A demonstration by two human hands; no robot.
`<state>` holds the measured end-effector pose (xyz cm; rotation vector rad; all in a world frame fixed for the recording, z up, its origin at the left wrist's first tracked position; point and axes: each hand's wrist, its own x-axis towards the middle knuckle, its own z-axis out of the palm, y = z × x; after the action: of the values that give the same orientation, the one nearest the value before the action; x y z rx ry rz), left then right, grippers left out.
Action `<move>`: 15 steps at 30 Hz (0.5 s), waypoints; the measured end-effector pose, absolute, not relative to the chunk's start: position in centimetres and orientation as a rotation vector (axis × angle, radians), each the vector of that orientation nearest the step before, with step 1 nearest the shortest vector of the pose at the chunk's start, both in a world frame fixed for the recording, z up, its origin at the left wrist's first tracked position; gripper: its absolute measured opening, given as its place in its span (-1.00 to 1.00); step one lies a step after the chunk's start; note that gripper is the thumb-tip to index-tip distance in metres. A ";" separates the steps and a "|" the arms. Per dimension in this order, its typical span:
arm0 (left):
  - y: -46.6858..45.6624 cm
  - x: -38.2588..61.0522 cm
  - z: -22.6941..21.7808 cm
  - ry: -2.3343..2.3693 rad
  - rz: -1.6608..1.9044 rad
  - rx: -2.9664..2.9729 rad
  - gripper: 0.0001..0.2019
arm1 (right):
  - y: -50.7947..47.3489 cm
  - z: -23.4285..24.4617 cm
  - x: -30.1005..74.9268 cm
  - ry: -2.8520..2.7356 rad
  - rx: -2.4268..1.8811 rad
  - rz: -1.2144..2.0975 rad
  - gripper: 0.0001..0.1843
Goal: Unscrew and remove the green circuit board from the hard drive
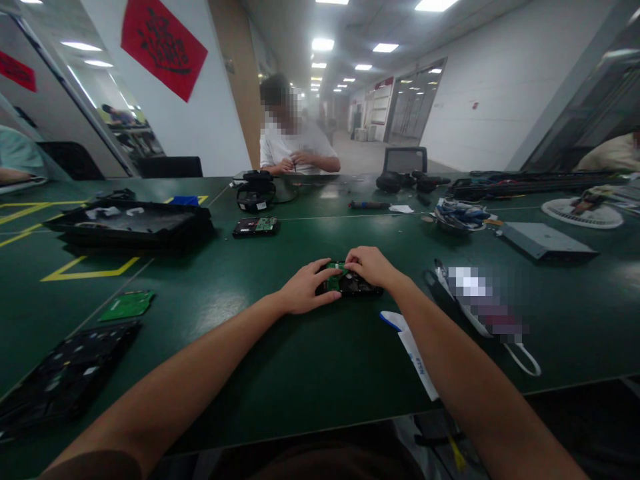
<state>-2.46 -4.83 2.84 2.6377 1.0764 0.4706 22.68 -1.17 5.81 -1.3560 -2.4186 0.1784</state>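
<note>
A small black hard drive (356,287) with a green circuit board on top lies on the dark green table (310,360), in front of me at the middle. My left hand (306,288) rests on its left side, fingers curled over the edge and gripping it. My right hand (371,265) covers its top right part, fingers bent down onto the green board. Much of the drive is hidden under both hands.
A second drive (255,227) lies farther back. A black tray (131,223) sits at the left, a loose green board (127,305) and a black panel (65,373) at the near left. A lanyard badge (487,310) is on the right, a grey box (547,241) beyond. A person sits opposite.
</note>
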 end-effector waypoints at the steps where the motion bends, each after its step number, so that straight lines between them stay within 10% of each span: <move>1: -4.8 -2.4 2.8 1.077 0.468 2.643 -0.30 | -1.2 5.7 22.6 -2.423 -1.361 0.165 -0.91; 15: -4.8 -2.6 2.7 1.062 0.486 2.658 -0.32 | -1.3 6.0 22.8 -2.400 -1.371 0.179 -0.86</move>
<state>-2.55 -4.80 2.70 2.6584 1.0620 0.4860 22.77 -1.29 5.99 -1.3712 -2.3997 0.1792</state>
